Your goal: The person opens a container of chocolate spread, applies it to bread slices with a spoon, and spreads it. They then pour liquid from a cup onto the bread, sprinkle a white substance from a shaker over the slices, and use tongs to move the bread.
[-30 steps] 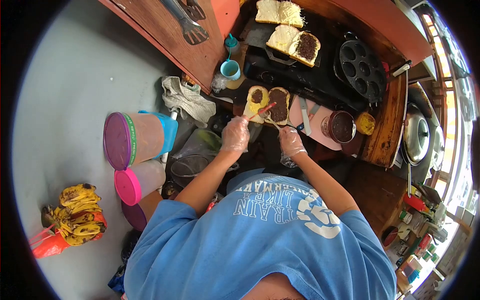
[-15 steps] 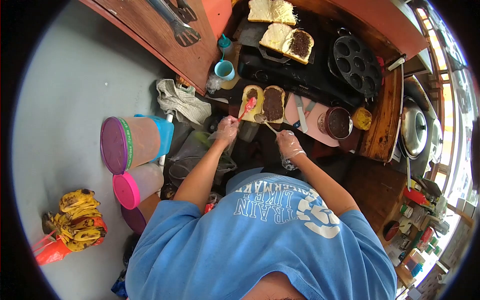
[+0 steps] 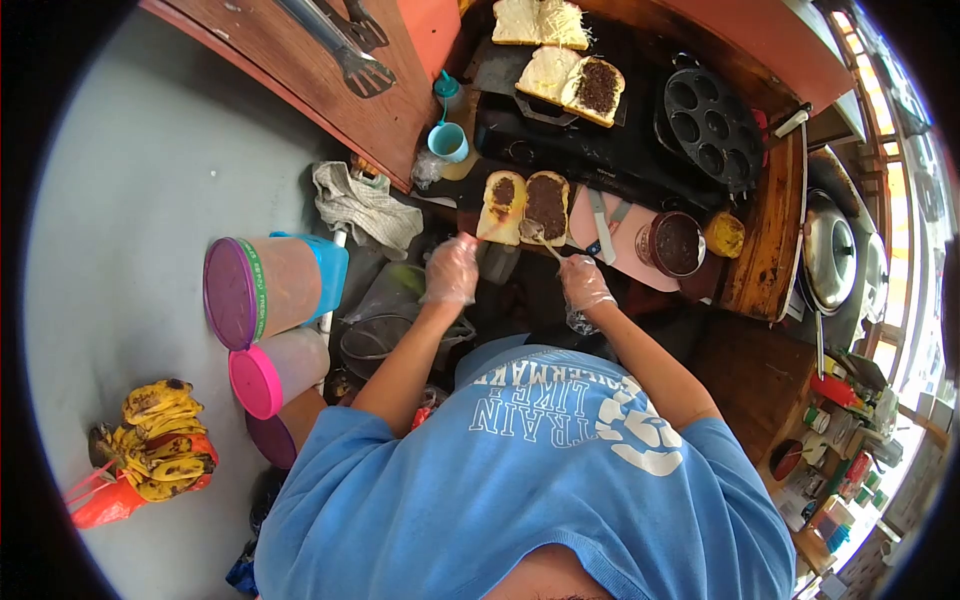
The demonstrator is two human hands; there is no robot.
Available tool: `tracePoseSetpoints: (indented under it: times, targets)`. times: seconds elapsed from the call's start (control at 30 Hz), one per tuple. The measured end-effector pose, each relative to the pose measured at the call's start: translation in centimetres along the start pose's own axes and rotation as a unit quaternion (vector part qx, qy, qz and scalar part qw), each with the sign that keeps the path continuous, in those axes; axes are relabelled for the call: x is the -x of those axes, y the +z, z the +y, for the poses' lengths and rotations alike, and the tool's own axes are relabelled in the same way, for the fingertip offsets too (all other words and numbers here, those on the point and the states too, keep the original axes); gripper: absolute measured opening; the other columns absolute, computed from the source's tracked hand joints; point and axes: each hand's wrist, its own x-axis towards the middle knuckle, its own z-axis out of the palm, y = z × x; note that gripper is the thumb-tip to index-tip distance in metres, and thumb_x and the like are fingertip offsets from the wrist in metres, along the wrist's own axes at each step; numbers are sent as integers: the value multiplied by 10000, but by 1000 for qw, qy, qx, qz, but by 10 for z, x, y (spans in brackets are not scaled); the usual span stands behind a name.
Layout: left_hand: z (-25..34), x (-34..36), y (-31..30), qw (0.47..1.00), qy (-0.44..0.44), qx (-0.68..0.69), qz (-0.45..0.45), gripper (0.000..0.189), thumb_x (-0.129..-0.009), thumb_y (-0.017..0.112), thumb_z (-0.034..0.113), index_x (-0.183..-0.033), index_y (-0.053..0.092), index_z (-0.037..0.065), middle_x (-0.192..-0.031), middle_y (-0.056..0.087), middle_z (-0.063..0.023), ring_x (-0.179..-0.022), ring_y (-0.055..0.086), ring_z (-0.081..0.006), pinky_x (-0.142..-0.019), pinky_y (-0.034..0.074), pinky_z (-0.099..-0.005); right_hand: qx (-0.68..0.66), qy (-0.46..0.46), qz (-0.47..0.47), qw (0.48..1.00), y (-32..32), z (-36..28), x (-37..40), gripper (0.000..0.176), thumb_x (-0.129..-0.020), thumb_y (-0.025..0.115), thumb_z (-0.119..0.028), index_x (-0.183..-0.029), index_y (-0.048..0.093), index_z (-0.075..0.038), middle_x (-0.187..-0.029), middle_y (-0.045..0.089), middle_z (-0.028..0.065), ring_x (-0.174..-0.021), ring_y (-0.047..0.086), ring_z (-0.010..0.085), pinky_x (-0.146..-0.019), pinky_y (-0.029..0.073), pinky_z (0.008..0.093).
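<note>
Clamps right hand [image 3: 585, 285] on a spoon [image 3: 537, 236], bowl touching the bread slices [image 3: 547, 203] at the counter's [image 3: 760, 270] front edge. Curls left hand [image 3: 452, 270] just beside them, grip impossible to tell.

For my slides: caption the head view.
Gloved right hand holds spoon at two topped bread slices; left hand beside.

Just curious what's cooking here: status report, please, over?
Left hand gloved, grip unclear. Right hand holds spoon, bowl at the two bread slices with dark spread. Nothing blocks the spoon.
</note>
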Motion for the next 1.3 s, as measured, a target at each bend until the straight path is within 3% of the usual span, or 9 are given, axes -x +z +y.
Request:
tracePoseSetpoints:
  times: [0.1,0.17,0.3,0.47,0.8,0.87,0.97,1.1,1.3]
  targets:
    - [29,15,-8,995,58,-78,-21,109,-943,565,152,-895,631,80,-809,637,-149,-762,651,-360,-673,521,-480,36,-19,30,999,12,11,-13,322,-1010,460,-260,-981,645,1,-971,674,253,-968,652,431,-845,514,498]
    - [31,13,-10,991,59,-118,-29,113,-944,557,145,-893,634,79,-803,636,-146,-758,652,-354,-665,526,-474,171,-118,46,977,30,34,-27,262,-1010,466,-228,-991,620,-17,-920,651,244,-955,637,406,-846,508,480]
    - [9,-4,-1,993,9,-115,-9,79,-920,556,99,-901,628,71,-801,634,-151,-776,650,-368,-678,520,-485,143,-68,40,987,5,-12,-9,274,-1008,469,-233,-965,642,-25,-965,677,243,-927,670,417,-813,539,485]
    - [39,6,-26,994,9,-109,-20,79,-884,549,78,-896,627,75,-796,636,-141,-782,661,-365,-684,536,-474,229,-141,24,963,-10,-31,-1,182,-971,509,-158,-977,628,-20,-937,666,214,-887,685,379,-792,552,453]
    - [26,-8,-12,993,-35,-117,5,95,-933,540,108,-930,632,85,-845,653,-135,-818,672,-345,-700,545,-462,246,-223,82,940,17,8,-18,157,-955,533,-153,-973,628,-30,-935,660,212,-880,681,388,-762,552,468]
    - [44,5,-19,995,-39,-90,2,81,-920,545,102,-923,624,81,-828,641,-139,-803,666,-348,-688,538,-468,204,-135,63,967,21,15,-22,186,-972,532,-192,-965,630,-34,-923,665,230,-881,672,415,-757,540,490]
    - [57,20,-21,998,21,-63,1,69,-897,548,88,-909,614,74,-796,613,-143,-769,647,-367,-673,528,-485,175,-138,100,970,15,10,-22,217,-987,521,-220,-958,633,-37,-910,670,250,-890,664,438,-758,531,509]
    - [36,9,-6,997,-24,-78,16,77,-904,552,95,-923,619,64,-812,620,-157,-789,654,-373,-676,525,-493,133,-168,92,972,9,10,-20,233,-998,499,-220,-961,633,-34,-905,668,268,-916,661,440,-783,525,512]
    - [46,16,-13,999,-12,-43,17,75,-924,555,101,-932,621,66,-821,626,-160,-794,646,-381,-680,518,-491,47,-25,79,995,-2,-7,-15,265,-996,489,-227,-994,635,-6,-944,673,266,-933,647,451,-820,507,508]
